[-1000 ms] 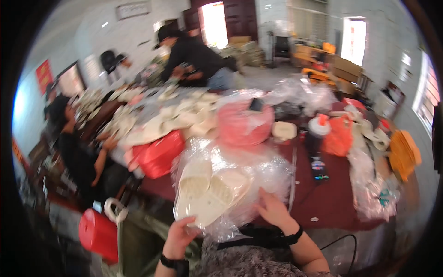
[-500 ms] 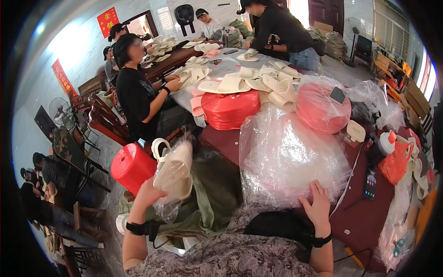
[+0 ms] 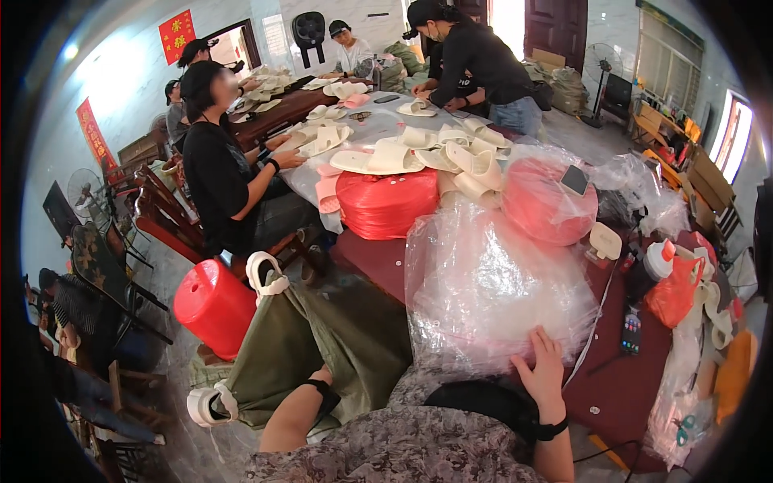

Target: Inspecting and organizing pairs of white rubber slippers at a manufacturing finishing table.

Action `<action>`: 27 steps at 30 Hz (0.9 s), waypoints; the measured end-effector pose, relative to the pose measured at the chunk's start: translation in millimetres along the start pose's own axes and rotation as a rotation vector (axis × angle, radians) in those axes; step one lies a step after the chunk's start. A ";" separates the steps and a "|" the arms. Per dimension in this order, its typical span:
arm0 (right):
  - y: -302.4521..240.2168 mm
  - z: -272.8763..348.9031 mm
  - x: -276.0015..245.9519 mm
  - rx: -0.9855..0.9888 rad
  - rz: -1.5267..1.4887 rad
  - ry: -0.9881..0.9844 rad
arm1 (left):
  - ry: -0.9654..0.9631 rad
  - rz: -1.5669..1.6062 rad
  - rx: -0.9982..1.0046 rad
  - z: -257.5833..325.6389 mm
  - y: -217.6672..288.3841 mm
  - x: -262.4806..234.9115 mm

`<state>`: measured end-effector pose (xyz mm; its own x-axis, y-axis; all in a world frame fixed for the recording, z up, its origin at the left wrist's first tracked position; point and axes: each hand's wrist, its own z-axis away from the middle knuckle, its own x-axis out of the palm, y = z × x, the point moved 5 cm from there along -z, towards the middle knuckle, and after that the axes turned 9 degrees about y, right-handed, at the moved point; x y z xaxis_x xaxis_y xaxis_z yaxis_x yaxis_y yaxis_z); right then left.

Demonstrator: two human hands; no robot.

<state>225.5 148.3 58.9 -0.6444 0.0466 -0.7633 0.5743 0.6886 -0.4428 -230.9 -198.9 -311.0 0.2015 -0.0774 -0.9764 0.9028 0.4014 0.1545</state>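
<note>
Fingers [image 3: 538, 354] of the right hand [image 3: 543, 378] lie spread and flat against the near face of a big clear plastic bag [image 3: 491, 282], which stands on the dark red table [image 3: 620, 386] just ahead of the lap. The left hand [image 3: 322, 378] reaches down into the mouth of an olive-green sack [image 3: 322, 338] beside the table, so whether its fingers grip anything cannot be told. White slippers [image 3: 262, 278] perch on the sack's upper edge and another pair sits at its lower corner, next to a red stool [image 3: 213, 306]. With only an open palm steadying it, the bag looks likely to slump or slide toward the phone [image 3: 630, 332] near the table's edge, and the perched slippers could drop if the sack is tugged. Beyond, a red bundle [image 3: 386, 201] and piled slippers cover the table where other people sit working.
</note>
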 end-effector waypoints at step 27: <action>15.9 -5.4 2.2 -0.005 0.009 -0.056 | 0.630 0.399 0.061 -28.2 271.9 -426.2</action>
<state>230.4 163.3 52.8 -0.6102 0.0123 -0.7922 0.5769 0.6923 -0.4336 -82.1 -31.0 142.9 0.2790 0.6082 -0.7431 0.8297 0.2370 0.5054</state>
